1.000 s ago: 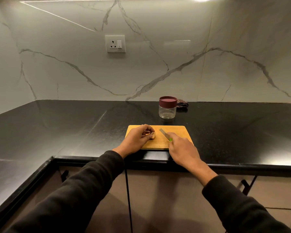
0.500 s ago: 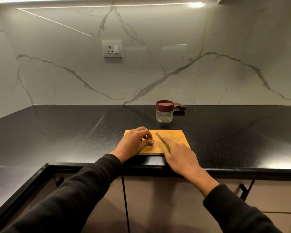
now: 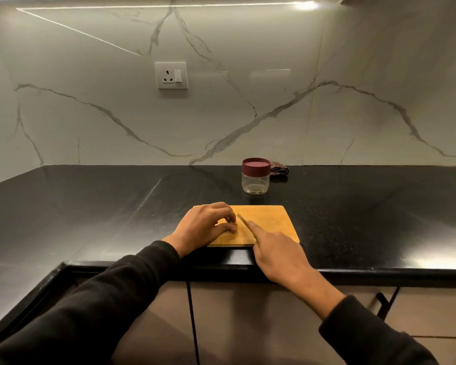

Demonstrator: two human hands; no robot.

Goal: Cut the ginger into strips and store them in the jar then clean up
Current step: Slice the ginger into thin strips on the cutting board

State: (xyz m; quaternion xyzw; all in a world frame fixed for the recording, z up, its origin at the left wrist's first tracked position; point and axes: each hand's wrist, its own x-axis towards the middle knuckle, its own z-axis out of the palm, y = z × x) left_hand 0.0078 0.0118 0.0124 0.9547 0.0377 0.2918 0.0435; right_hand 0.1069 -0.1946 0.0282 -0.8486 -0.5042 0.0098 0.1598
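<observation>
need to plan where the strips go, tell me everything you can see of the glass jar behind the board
The small round clear glass jar stands upright on the black stone countertop, just beyond the far edge of the rectangular wooden cutting board and apart from it. A dark maroon lid closes its top. It looks empty. A dark folded cloth lies right behind it; whether they touch is unclear. Neither hand touches it.

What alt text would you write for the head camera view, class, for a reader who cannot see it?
A person's left hand holds ginger on a wooden cutting board while the right hand holds a knife beside it. Behind the board on the black counter stands a lidded glass jar.
</observation>
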